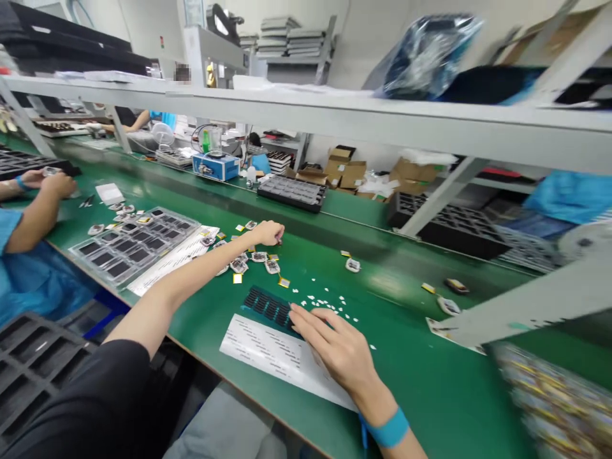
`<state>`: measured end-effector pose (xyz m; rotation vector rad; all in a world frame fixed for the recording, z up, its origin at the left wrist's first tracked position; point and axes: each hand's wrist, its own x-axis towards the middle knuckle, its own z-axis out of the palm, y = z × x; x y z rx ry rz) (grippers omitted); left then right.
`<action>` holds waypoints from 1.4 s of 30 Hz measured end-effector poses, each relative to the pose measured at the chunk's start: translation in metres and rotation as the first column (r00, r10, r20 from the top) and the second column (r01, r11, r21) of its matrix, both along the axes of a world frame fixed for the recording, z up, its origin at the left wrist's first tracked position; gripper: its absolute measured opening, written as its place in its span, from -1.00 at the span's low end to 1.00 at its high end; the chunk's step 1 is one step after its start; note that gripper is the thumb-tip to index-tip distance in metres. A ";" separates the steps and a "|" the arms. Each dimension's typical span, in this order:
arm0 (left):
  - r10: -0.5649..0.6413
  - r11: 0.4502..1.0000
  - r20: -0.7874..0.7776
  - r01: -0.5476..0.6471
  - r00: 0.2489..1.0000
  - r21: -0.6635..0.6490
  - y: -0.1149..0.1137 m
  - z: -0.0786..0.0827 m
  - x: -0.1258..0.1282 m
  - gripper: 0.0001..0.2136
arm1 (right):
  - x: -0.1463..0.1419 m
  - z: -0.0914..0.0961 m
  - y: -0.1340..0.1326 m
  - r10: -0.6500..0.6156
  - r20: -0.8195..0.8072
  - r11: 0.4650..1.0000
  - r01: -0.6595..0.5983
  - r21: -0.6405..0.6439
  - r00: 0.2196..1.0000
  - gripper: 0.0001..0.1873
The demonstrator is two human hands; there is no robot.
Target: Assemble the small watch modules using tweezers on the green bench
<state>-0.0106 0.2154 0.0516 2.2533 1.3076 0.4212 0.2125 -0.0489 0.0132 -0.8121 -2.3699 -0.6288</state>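
My left hand (268, 233) stretches out over the far side of a cluster of small white electronic modules (239, 264) with yellow-edged pieces. Its fingers are curled closed, and whatever they hold, if anything, is hidden. My right hand (342, 347), with a blue band at the wrist, lies with fingers extended; the fingertips touch the right end of a dark sheet of black adhesive pieces (268, 306). Partly under that hand is a white printed sheet (261, 347). Small white scraps (329, 301) are scattered just beyond my right fingers.
Left along the green bench stands a clear compartment tray (136, 245) of dark squares beside a printed sheet. A co-worker's hands (60, 183) hold a small part at far left. A shelf post (521, 299) rises at right. A black tray (292, 192) sits at the back.
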 end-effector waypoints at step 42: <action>-0.234 0.964 0.652 0.258 0.721 0.060 -0.223 -0.029 -0.007 -0.76 | -0.006 -0.049 -0.006 -0.192 -0.192 0.941 0.125 -0.314 0.962 -0.60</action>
